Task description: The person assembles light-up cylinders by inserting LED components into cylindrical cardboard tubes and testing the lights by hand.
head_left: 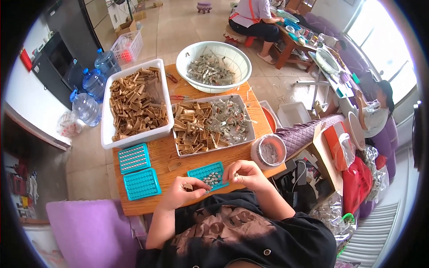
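Note:
At the table's near edge, my left hand (178,194) is closed round a small brown plastic piece (187,187), and a tiny metallic bit shows at its fingertips. To its right, my right hand (248,175) pinches a small light-coloured part (236,175), too small to name. Between the hands lies a teal tray (196,173) with round pockets, several shiny silver beads (212,178) heaped on it. Beyond it, a white box (216,152) holds brown plastic pieces (192,127) on its left side and clear-and-metal strips (229,119) on its right.
A white tub (105,127) of brown pieces stands left. Below it are a bead-filled teal tray (133,158) and another teal tray (141,184). A pale basket (214,87) of metallic strips, red-handled pliers (180,97) and a bucket of grey material (269,154) surround the box. Other people sit farther right.

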Demonstrator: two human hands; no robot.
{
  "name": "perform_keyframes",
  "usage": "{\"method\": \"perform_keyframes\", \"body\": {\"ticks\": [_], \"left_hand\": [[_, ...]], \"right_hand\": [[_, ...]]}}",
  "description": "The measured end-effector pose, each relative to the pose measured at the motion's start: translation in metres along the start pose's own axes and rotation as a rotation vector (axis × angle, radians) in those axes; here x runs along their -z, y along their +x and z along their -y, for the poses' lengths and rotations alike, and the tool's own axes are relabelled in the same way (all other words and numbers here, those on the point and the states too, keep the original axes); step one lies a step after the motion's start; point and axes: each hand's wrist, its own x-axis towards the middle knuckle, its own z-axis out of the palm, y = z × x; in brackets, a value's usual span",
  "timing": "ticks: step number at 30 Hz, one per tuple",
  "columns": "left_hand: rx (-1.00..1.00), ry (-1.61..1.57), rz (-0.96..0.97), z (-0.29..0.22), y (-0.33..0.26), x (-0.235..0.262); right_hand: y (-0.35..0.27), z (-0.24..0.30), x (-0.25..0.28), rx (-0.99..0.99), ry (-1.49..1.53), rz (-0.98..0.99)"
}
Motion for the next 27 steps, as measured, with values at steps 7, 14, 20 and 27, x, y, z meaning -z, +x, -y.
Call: {"method": "perform_keyframes", "body": {"ticks": [7, 14, 20, 27], "left_hand": [[-0.01, 0.075, 0.065, -0.009, 0.01, 0.005], [-0.29, 0.273, -0.107, -0.02, 0.003, -0.004], [-0.525, 0.509, -0.205, -0.024, -0.006, -0.021], [-0.659, 0.553, -0.383, -0.01, -0.006, -0.031]], "right_hand": [[0.002, -0.016, 0.014, 0.078, 0.097, 0.001], [0.003, 0.012, 0.032, 0.026, -0.221, 0.307], [0.008, 0.024, 0.005, -0.038, -0.244, 0.195], [0.012, 0.005, -0.029, 0.017, -0.633, -0.01]]}}
